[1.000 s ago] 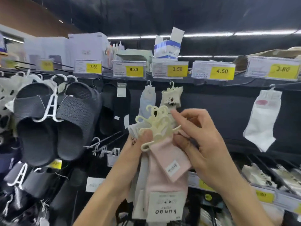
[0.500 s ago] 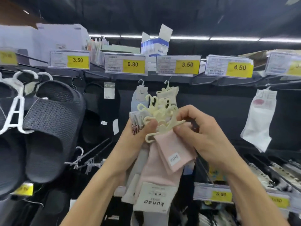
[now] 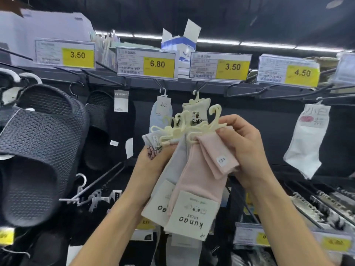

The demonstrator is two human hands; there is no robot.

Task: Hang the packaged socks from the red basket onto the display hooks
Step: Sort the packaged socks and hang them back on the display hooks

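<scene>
I hold a fanned bunch of packaged socks [image 3: 194, 181] in front of the display, each on a cream plastic hanger [image 3: 184, 129] with a "kunao" card at the foot. My left hand [image 3: 153, 162] grips the bunch from the left below the hangers. My right hand [image 3: 244, 150] pinches the pink pair [image 3: 217, 156] at its hanger. Behind the hangers a cream sock pair [image 3: 199, 106] hangs on the display hook [image 3: 197, 89] under the 3.50 tag, and a pale blue pair [image 3: 159, 112] hangs to its left. The red basket is out of view.
Dark slippers [image 3: 42, 143] hang at the left, black socks [image 3: 119, 131] beside them. A white sock pair [image 3: 305, 143] hangs at the right under the 4.50 tag [image 3: 288, 71]. Bare hooks [image 3: 249, 91] stick out between. Lower hooks [image 3: 99, 181] and stocked rows [image 3: 318, 206] lie below.
The view has shifted right and closer to the rack. My hands have lifted the bunch slightly, and my right hand has drawn the pink pair's hanger to the right, fanning the bunch.
</scene>
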